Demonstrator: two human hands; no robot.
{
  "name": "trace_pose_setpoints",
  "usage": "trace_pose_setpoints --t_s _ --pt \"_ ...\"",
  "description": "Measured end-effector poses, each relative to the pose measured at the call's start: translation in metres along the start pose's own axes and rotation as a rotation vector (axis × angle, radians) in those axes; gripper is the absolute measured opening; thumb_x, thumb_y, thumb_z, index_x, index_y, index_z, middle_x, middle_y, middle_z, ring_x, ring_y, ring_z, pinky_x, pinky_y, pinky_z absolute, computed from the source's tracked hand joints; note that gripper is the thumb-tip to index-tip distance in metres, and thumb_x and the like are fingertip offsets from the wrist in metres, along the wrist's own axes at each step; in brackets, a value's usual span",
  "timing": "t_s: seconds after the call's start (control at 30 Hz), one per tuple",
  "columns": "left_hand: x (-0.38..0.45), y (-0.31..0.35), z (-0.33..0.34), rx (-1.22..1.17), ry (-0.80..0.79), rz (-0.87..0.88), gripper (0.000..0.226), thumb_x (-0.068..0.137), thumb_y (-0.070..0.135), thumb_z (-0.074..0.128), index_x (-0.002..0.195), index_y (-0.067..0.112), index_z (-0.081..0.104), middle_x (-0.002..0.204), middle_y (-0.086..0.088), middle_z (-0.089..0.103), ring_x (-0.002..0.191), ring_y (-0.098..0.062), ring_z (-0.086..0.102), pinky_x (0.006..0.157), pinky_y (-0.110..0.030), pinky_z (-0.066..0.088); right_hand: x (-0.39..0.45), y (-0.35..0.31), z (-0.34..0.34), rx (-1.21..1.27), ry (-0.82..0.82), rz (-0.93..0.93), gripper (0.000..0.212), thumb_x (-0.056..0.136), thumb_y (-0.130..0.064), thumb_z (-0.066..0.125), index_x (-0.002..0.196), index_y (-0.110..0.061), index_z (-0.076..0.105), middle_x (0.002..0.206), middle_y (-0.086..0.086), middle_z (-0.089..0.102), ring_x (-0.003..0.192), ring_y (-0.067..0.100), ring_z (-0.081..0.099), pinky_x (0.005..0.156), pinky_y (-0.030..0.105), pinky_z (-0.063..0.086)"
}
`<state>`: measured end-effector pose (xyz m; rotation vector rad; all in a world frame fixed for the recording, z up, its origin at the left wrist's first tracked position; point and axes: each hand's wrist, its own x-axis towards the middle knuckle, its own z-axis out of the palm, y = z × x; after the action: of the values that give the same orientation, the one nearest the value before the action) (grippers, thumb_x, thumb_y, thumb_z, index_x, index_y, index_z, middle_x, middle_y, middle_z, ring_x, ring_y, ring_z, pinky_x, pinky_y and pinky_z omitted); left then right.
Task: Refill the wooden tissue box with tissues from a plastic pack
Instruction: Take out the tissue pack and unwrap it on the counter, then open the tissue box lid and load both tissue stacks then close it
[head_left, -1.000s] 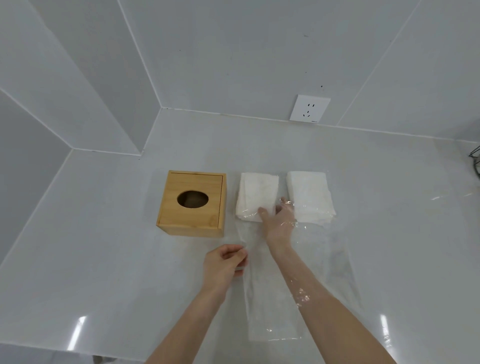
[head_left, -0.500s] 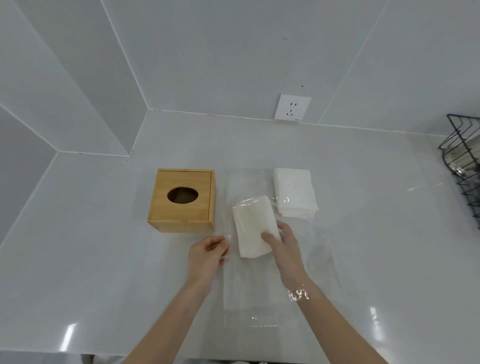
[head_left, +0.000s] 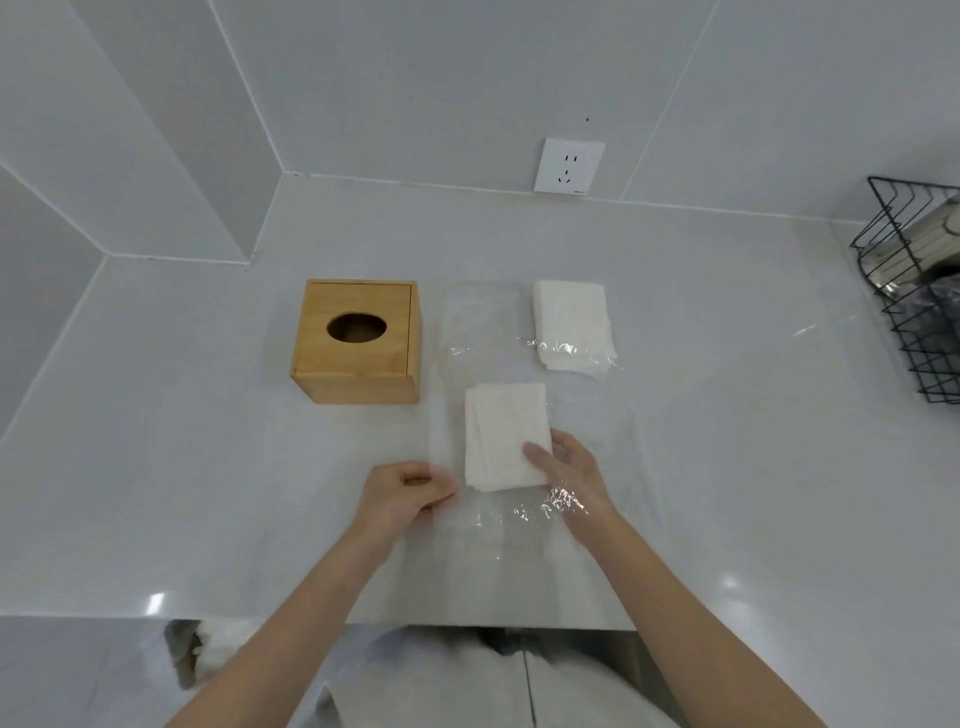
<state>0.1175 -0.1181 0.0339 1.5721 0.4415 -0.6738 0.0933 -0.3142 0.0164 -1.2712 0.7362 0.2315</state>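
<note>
The wooden tissue box (head_left: 358, 340) stands on the white counter, its lid shut and an oval hole on top. To its right lies a clear plastic pack (head_left: 480, 322), spread flat toward me. Inside the pack, my right hand (head_left: 569, 475) grips the near right corner of a white tissue stack (head_left: 504, 434). My left hand (head_left: 402, 493) pinches the pack's left edge near its open end. A second tissue stack (head_left: 571, 322) lies farther back at the pack's right side, partly under the plastic.
A black wire basket (head_left: 914, 291) holding items stands at the right edge. A wall socket (head_left: 569, 166) sits on the back wall. The counter's front edge (head_left: 311, 621) runs just below my forearms, with walls at the back and left.
My right hand has dragged the left tissue stack toward me through the plastic pack, away from the second stack. My left hand has kept its hold on the pack's edge.
</note>
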Motion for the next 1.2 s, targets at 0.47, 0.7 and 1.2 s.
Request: trace_pose_setpoints --t_s 0.47,0.7,1.2 --pt "0.031 0.013 0.014 -0.117 0.208 0.066 0.012 0.075 0.001 0.07 0.086 -0.002 0.068 0.072 -0.01 0.068 0.045 -0.001 0.063 0.048 -0.014 0.051 0.018 -0.023 -0.012 -0.072 -0.099 0.044 0.029 0.082 -0.006 0.064 0.109 0.003 0.062 0.095 0.013 0.068 0.079 0.02 0.068 0.067 0.027 0.055" --pt "0.031 0.01 0.007 -0.071 0.209 0.075 0.005 0.076 0.001 0.069 0.08 0.0 0.067 0.071 -0.01 0.067 0.045 -0.002 0.064 0.053 -0.021 0.055 -0.019 -0.014 -0.042 -0.171 -0.332 0.253 0.02 0.083 -0.002 0.06 0.1 -0.008 0.067 0.095 0.004 0.073 0.084 0.016 0.069 0.066 0.026 0.056" --pt "0.027 0.004 0.004 0.078 0.201 0.086 0.026 0.075 0.005 0.071 0.098 -0.002 0.063 0.073 -0.009 0.072 0.059 -0.018 0.065 0.053 -0.024 0.052 -0.052 -0.117 -0.049 -0.494 -0.735 0.209 0.054 0.059 -0.017 0.068 0.112 -0.011 0.063 0.1 0.002 0.071 0.088 0.015 0.068 0.075 0.022 0.055"
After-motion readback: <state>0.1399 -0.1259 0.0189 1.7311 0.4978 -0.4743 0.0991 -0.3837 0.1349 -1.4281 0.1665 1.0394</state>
